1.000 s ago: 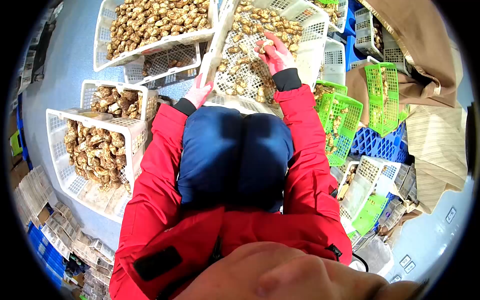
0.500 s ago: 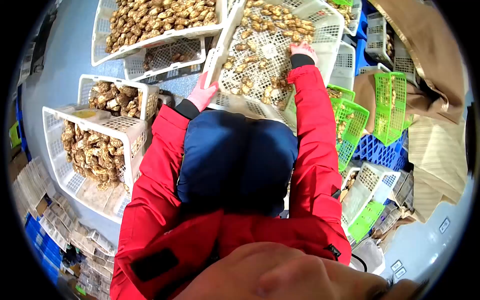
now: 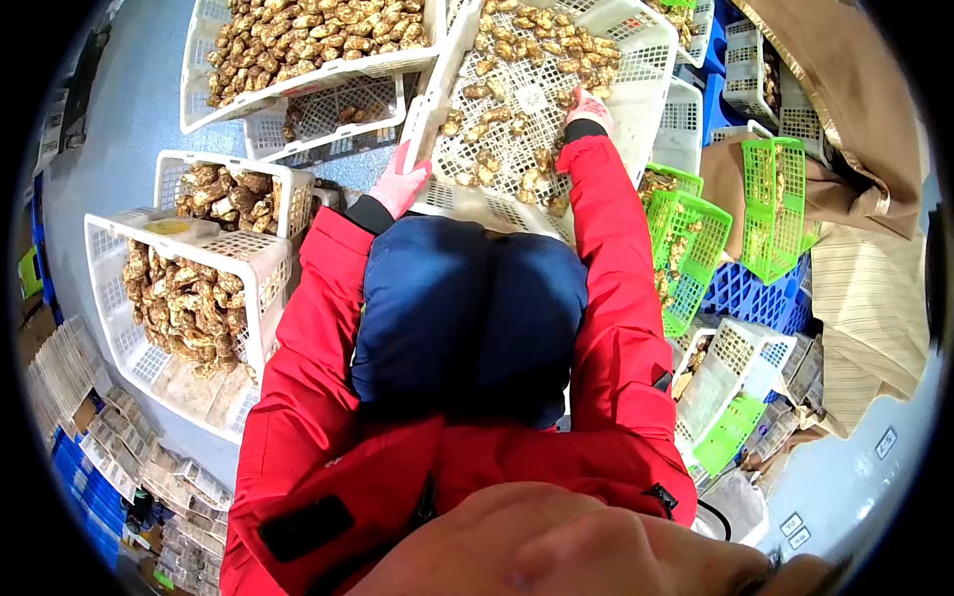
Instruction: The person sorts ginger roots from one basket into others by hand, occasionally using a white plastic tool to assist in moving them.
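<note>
In front of my knees a white plastic crate (image 3: 636, 84) lies tilted, with stubby brown-and-cream mushrooms (image 3: 527, 45) spread over its lattice floor. My left hand (image 3: 400, 187), in a pink-and-white glove, grips the crate's near-left edge. Inside the crate, by its right wall, is my right hand (image 3: 592, 109), gloved the same way. Its fingers are curled down beside the mushrooms at the right, and what they hold, if anything, is hidden. Loose mushrooms are thinner on the near part of the crate floor.
At upper left stands a white crate (image 3: 189, 94) heaped with mushrooms. Two more filled crates, one a white crate (image 3: 104, 288), stand left of my legs. Green baskets (image 3: 686, 318) and a blue pallet (image 3: 740, 288) are at right, near brown cloth (image 3: 835, 79).
My right hand has shifted slightly down and left inside the crate, and its fingers now point more to the left. My left hand stays on the crate edge.
</note>
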The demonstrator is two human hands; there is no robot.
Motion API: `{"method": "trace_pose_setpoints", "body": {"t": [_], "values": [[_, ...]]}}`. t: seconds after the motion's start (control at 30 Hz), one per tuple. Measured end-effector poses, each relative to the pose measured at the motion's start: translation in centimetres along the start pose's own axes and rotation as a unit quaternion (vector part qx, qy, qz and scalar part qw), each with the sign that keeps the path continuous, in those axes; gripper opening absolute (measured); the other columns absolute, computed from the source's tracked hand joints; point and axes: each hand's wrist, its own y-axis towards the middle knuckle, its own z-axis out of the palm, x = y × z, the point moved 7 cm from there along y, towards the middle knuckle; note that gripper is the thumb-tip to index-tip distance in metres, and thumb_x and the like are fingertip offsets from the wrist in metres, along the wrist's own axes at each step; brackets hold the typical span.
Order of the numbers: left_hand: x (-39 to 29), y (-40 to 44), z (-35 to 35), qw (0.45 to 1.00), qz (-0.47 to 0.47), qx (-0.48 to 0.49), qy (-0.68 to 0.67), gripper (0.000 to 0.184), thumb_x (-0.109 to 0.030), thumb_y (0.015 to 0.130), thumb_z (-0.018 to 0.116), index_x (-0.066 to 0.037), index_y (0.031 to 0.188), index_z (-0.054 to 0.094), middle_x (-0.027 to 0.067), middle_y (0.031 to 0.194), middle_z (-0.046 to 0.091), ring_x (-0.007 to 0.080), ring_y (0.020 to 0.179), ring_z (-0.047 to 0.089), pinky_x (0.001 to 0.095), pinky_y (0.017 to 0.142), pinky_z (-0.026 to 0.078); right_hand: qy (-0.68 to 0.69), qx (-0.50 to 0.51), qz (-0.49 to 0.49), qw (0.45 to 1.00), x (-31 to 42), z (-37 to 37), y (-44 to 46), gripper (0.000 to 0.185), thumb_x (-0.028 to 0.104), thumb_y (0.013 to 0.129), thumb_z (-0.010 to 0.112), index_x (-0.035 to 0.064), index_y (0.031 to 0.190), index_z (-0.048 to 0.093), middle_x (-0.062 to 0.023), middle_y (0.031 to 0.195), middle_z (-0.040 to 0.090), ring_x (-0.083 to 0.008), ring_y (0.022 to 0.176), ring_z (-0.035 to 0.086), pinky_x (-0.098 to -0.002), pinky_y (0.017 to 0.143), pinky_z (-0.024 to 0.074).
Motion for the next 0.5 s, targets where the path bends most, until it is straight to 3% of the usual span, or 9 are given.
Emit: {"method": "trace_pose_setpoints", "body": {"t": [0.03, 0.07, 0.1, 0.13, 0.17, 0.23, 0.3, 0.4, 0.5], "values": [[-0.2, 0.2, -0.3, 1.000, 0.000, 0.004, 0.027, 0.063, -0.002, 0.076, 0.055, -0.006, 0.131, 0.023, 0.0071, 0.112, 0.044, 0.0137, 0.097, 0.047, 0.0246, 0.081, 0.040, 0.067, -0.016, 0.010, 0.998, -0.4, 0.1, -0.1, 0.038, 0.026, 0.073, 0.058, 0.0195, 0.110, 0.053, -0.0101, 0.103, 0.059, -0.0238, 0.094, 0.056, -0.0351, 0.080, 0.0443], [-0.2, 0.0, -0.3, 0.998, -0.006, 0.011, 0.053, 0.064, -0.002, 0.076, 0.055, -0.006, 0.131, 0.023, 0.0072, 0.112, 0.044, 0.0140, 0.098, 0.046, 0.0249, 0.081, 0.041, 0.158, 0.045, 0.059, 0.985, -0.3, -0.8, -1.2, 0.044, 0.023, 0.075, 0.056, 0.0193, 0.118, 0.048, -0.0069, 0.117, 0.051, -0.0216, 0.095, 0.056, -0.0332, 0.079, 0.0454], [-0.3, 0.0, 0.2, 0.997, -0.009, 0.022, 0.079, 0.064, -0.002, 0.076, 0.055, -0.007, 0.131, 0.023, 0.0073, 0.112, 0.044, 0.0142, 0.098, 0.046, 0.0252, 0.081, 0.041, 0.302, 0.069, 0.050, 0.950, 0.4, -2.2, -2.3, 0.040, 0.019, 0.077, 0.055, 0.0153, 0.116, 0.050, -0.0081, 0.112, 0.054, -0.0205, 0.090, 0.057, -0.0334, 0.077, 0.0461], [0.0, -0.1, 0.2, 1.000, -0.023, 0.000, 0.003, 0.064, -0.002, 0.076, 0.055, -0.008, 0.132, 0.023, 0.0080, 0.111, 0.045, 0.0144, 0.095, 0.046, 0.0253, 0.080, 0.041, 0.490, 0.118, 0.018, 0.864, 1.2, -2.1, -3.1, 0.041, 0.017, 0.078, 0.054, 0.0124, 0.118, 0.047, -0.0087, 0.105, 0.056, -0.0192, 0.089, 0.056, -0.0316, 0.077, 0.0462], [0.0, -0.1, 0.4, 1.000, -0.024, 0.004, -0.001, 0.064, -0.003, 0.076, 0.055, -0.008, 0.132, 0.023, 0.0083, 0.111, 0.045, 0.0146, 0.095, 0.046, 0.0254, 0.080, 0.041, 0.655, 0.163, -0.016, 0.737, 2.2, -2.3, -4.2, 0.041, 0.014, 0.080, 0.053, 0.0095, 0.120, 0.045, -0.0093, 0.098, 0.059, -0.0180, 0.087, 0.056, -0.0299, 0.077, 0.0463], [0.2, -0.3, -0.1, 1.000, -0.028, 0.007, -0.007, 0.064, -0.004, 0.076, 0.056, -0.008, 0.132, 0.023, 0.0087, 0.110, 0.046, 0.0150, 0.095, 0.047, 0.0257, 0.080, 0.041, 0.819, 0.260, -0.073, 0.506, 4.7, -4.8, -7.3, 0.044, 0.013, 0.084, 0.050, 0.0080, 0.126, 0.035, -0.0137, 0.110, 0.050, -0.0231, 0.096, 0.052, -0.0316, 0.080, 0.0464], [0.5, 0.2, -0.5, 0.999, -0.030, 0.022, 0.036, 0.064, -0.004, 0.077, 0.056, -0.009, 0.132, 0.024, 0.0089, 0.109, 0.046, 0.0153, 0.096, 0.047, 0.0259, 0.081, 0.041, 0.862, 0.288, -0.119, 0.400, 6.9, -8.0, -10.2, 0.054, 0.017, 0.084, 0.054, 0.0100, 0.130, 0.026, -0.0174, 0.125, 0.036, -0.0242, 0.106, 0.047, -0.0336, 0.086, 0.0436], [0.7, 0.4, -0.4, 1.000, -0.013, 0.020, 0.019, 0.062, -0.002, 0.078, 0.054, -0.009, 0.131, 0.024, 0.0075, 0.110, 0.045, 0.0151, 0.096, 0.047, 0.0261, 0.082, 0.041, 0.822, 0.274, -0.143, 0.478, 8.6, -10.3, -12.2, 0.061, 0.018, 0.081, 0.058, 0.0094, 0.131, 0.025, -0.0182, 0.125, 0.037, -0.0240, 0.104, 0.048, -0.0298, 0.084, 0.0438], [0.5, 0.1, -0.4, 0.998, -0.054, -0.002, 0.038, 0.063, -0.004, 0.077, 0.055, -0.009, 0.132, 0.024, 0.0072, 0.112, 0.044, 0.0154, 0.099, 0.046, 0.0270, 0.084, 0.040, 0.790, 0.281, -0.146, 0.525, 9.7, -10.7, -13.2, 0.056, 0.015, 0.082, 0.056, 0.0057, 0.129, 0.028, -0.0181, 0.117, 0.044, -0.0232, 0.099, 0.051, -0.0274, 0.083, 0.0429]]}}
